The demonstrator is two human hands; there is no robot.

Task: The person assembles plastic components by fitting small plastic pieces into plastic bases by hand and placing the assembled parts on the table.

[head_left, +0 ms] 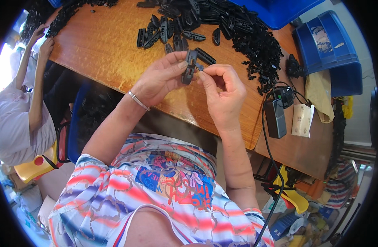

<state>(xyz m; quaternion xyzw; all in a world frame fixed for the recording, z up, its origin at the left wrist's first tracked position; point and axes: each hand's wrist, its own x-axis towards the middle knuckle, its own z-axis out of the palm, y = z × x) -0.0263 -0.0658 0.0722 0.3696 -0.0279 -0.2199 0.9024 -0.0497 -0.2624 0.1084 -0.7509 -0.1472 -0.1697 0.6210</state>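
While left fingers (177,69) hold a black housing (189,70) and right fingers (210,80) pinch a tiny piece (199,66), it's seemingly unfinished, with desk (102,41) piles (261,51) to go.

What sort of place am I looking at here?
Probably a small workshop for handwork: a worn brown wooden table carries heaps of long, slotted black parts and tiny black pieces, and another person in a pale shirt is at its left end.

The tabletop (110,43) is worn, glossy wood; the held piece (189,76), smooth plastic; the bracelet (138,101), shiny metal; the shirt (110,189), cloth.
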